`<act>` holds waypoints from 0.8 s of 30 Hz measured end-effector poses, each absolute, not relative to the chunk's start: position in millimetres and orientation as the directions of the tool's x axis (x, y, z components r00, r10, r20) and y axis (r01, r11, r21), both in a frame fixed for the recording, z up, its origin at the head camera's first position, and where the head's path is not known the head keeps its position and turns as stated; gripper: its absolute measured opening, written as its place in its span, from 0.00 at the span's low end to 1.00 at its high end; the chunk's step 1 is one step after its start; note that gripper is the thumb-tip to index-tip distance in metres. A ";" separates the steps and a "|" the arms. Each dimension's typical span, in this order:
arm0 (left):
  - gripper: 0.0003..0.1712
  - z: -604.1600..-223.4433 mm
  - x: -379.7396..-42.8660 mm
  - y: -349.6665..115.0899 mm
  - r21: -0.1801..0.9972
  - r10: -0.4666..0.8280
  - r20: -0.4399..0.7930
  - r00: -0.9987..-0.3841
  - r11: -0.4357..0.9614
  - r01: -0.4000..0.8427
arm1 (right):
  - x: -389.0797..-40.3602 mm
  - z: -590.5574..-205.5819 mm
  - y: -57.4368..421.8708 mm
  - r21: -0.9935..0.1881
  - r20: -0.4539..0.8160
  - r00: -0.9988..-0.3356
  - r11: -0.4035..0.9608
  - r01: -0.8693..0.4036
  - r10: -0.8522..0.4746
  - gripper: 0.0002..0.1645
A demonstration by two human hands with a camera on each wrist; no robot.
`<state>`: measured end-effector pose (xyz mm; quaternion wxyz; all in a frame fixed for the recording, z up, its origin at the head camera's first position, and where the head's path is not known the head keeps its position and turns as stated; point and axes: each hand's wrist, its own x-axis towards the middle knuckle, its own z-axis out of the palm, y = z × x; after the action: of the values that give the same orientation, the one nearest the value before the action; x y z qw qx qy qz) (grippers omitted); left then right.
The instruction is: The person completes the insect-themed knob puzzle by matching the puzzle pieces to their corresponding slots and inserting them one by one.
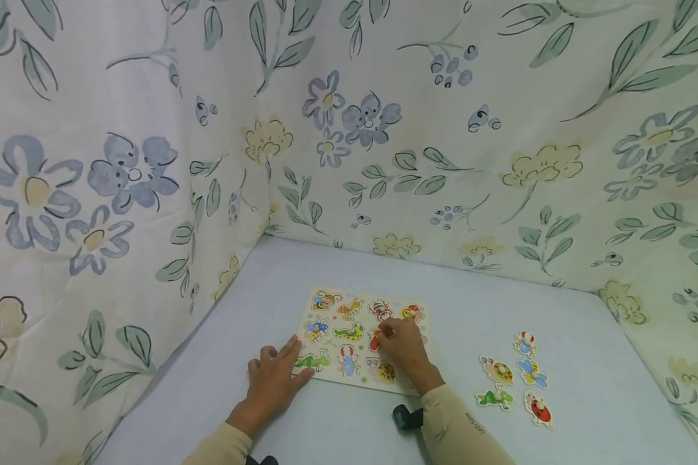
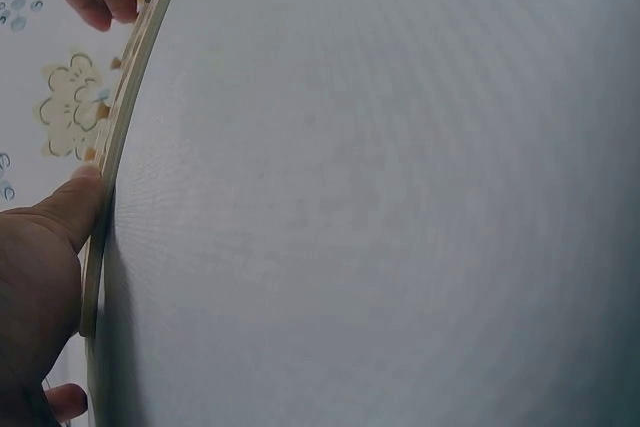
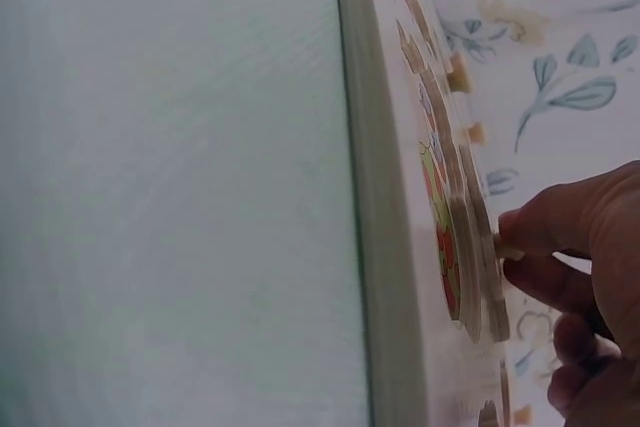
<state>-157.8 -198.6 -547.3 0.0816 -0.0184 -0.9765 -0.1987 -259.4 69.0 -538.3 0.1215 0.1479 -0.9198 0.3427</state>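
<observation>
Beige sleeves (image 1: 462, 426) point toward the insect peg-puzzle board (image 1: 401, 388), where the right hand (image 1: 406, 352) pinches a red piece (image 1: 375, 341) by its knob (image 3: 508, 250), best kept level while the splayed left hand (image 1: 274, 380) steadies the near-left corner.

Cream insect puzzle board (image 1: 334, 376): flat | red piece (image 1: 375, 341) (pinched by right hand (image 1: 406, 350)): over board's right half

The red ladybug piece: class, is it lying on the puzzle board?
No, the red ladybug piece lies on the table, apart from the puzzle board.
</observation>
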 end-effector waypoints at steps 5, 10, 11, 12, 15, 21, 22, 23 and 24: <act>0.41 -548.5 -157.7 -196.6 0.386 0.008 0.151 -0.988 0.920 0.066 | -258.6 -540.4 71.3 -0.594 0.323 -0.927 0.722 -0.354 -0.189 0.05; 0.41 -549.5 -158.1 -194.6 0.392 0.016 0.142 -0.990 0.917 0.071 | -257.7 -542.7 73.4 -0.583 0.297 -0.937 0.742 -0.331 -0.184 0.05; 0.41 -549.2 -158.2 -194.2 0.393 0.022 0.145 -0.989 0.916 0.078 | -257.7 -542.9 73.5 -0.583 0.297 -0.937 0.743 -0.329 -0.181 0.05; 0.41 -549.0 -158.3 -194.3 0.391 0.024 0.145 -0.989 0.917 0.079 | -257.7 -543.3 73.6 -0.582 0.303 -0.935 0.742 -0.334 -0.183 0.05; 0.41 -547.6 -158.2 -194.7 0.388 0.021 0.143 -0.989 0.919 0.076 | -258.7 -544.0 73.1 -0.576 0.326 -0.925 0.734 -0.359 -0.197 0.05; 0.42 -546.0 -158.7 -196.4 0.398 0.007 0.120 -0.993 0.916 0.055 | -261.9 -541.5 71.2 -0.594 0.316 -0.931 0.728 -0.343 -0.181 0.05; 0.42 -545.9 -158.9 -196.6 0.398 0.006 0.117 -0.993 0.916 0.053 | -262.3 -540.7 71.4 -0.603 0.313 -0.934 0.724 -0.335 -0.172 0.05; 0.42 -545.7 -158.9 -196.7 0.397 0.006 0.115 -0.993 0.916 0.052 | -262.5 -539.7 71.7 -0.612 0.316 -0.934 0.718 -0.333 -0.164 0.06; 0.42 -545.5 -158.9 -196.7 0.397 0.004 0.113 -0.994 0.917 0.049 | -262.4 -538.2 72.3 -0.621 0.325 -0.932 0.708 -0.338 -0.160 0.06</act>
<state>-158.9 -196.7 -545.5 0.0549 -0.0135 -0.9774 -0.2037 -262.4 72.3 -538.2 0.1243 0.1359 -0.9157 0.3573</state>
